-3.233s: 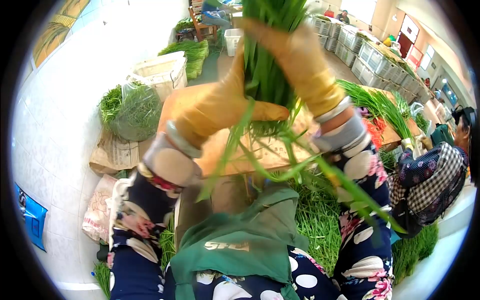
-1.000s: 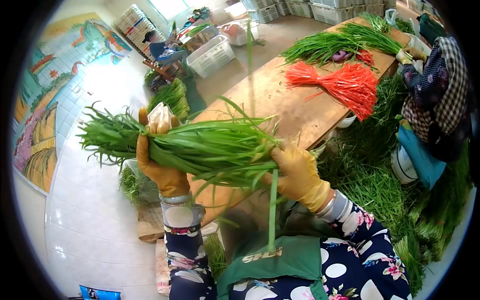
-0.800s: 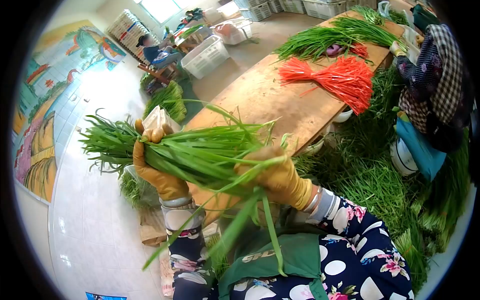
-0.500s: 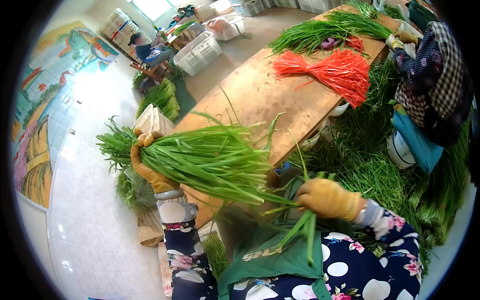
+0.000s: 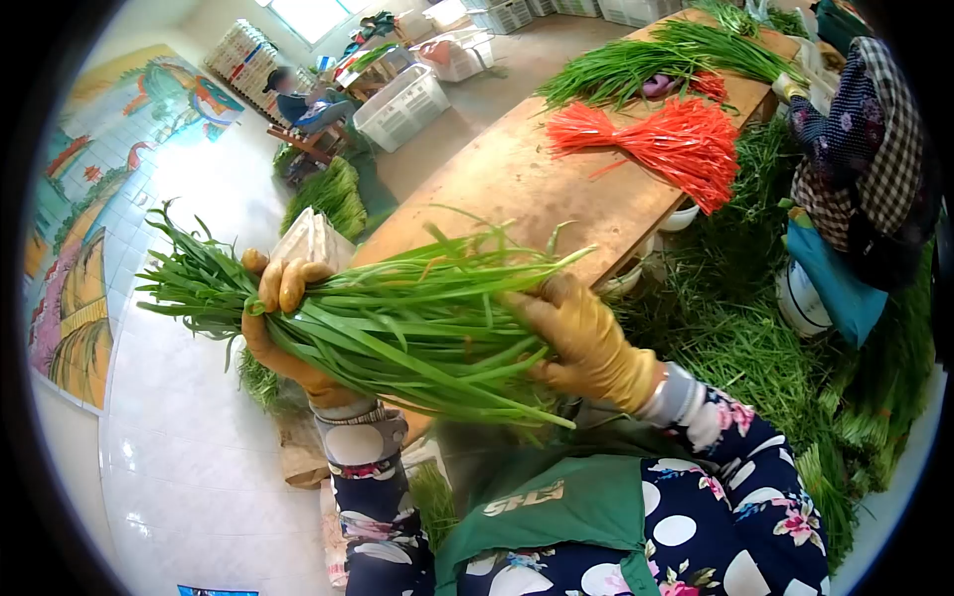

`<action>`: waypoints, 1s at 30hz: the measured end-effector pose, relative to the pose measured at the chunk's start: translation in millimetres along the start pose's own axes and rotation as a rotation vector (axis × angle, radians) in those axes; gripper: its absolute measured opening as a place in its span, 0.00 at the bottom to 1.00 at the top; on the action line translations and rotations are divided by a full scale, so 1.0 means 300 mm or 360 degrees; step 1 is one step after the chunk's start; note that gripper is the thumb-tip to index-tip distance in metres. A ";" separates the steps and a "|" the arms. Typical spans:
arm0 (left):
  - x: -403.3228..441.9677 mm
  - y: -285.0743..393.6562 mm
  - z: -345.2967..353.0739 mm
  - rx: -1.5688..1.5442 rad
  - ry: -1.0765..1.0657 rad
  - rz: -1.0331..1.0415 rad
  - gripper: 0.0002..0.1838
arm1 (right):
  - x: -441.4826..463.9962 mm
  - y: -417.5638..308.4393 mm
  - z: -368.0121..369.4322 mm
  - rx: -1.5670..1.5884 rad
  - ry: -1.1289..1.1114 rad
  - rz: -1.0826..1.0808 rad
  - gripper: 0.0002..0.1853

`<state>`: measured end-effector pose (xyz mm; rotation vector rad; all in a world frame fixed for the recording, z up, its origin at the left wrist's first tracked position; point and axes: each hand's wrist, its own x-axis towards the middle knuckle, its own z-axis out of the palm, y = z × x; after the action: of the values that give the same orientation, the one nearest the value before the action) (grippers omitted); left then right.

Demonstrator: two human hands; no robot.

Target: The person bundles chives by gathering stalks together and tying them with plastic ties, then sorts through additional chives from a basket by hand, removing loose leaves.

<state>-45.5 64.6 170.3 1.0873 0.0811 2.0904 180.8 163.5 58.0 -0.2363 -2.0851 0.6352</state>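
Note:
My left hand point(image 5: 283, 298), in a tan glove, is closed around a thick bunch of garlic chives point(image 5: 417, 318) and holds it above the near end of the wooden table. The leafy tips fan out to the left of that hand, and the long loose ends reach right. At those right ends is my gloved right hand point(image 5: 586, 343), its fingers and thumb around some of the stalks. The fingertips are partly hidden among the stalks and slightly blurred.
A bundle of red ties point(image 5: 651, 144) lies on the wooden table point(image 5: 467, 179), with more greens point(image 5: 636, 65) behind it. Another person point(image 5: 855, 149) works at the right. Heaped greens point(image 5: 725, 348) cover the floor there. White crates point(image 5: 402, 109) and a seated person point(image 5: 308, 104) are farther back.
My right hand has moved up and left to the bunch's right ends; the few stalks it held below are no longer seen hanging there. The left hand keeps its grip and has shifted slightly left.

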 end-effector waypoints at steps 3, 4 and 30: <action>-0.010 0.007 0.036 0.0114 0.0015 0.0056 0.20 | -0.007 0.014 0.103 0.0129 0.0209 -0.0392 0.21; -0.015 0.010 0.033 0.0015 0.0093 0.0025 0.20 | -0.016 0.010 0.119 0.0118 0.0388 -0.0677 0.19; -0.023 0.031 0.018 -0.0014 -0.0793 -0.0311 0.21 | -0.007 -0.139 0.095 0.2000 -0.0280 0.0987 0.17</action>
<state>-44.6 52.0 172.5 1.4985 -0.0637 1.5980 161.7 117.2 65.5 -0.0793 -1.3653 2.2263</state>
